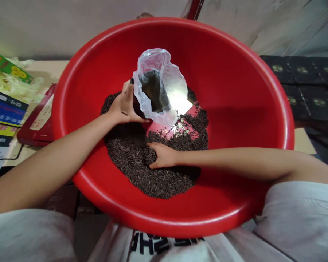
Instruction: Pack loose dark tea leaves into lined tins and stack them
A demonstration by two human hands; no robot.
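Observation:
A big red plastic basin [235, 72] rests tilted against my lap and holds a heap of dark brown loose tea leaves [142, 174]. My left hand [124, 105] grips the left edge of a clear plastic bag [164, 83] that stands open-mouthed in the basin, with some dark leaves inside it. My right hand [161, 154] is cupped in the pile, its fingers curled round a handful of the leaves. A bare patch of basin floor [164, 131] shows between the hands.
To the left, a table holds a flat red box [38, 123], printed cartons [5, 109] and pale shredded paper [13, 85]. Black boxes [303, 83] are stacked at the right. A pale wall stands behind.

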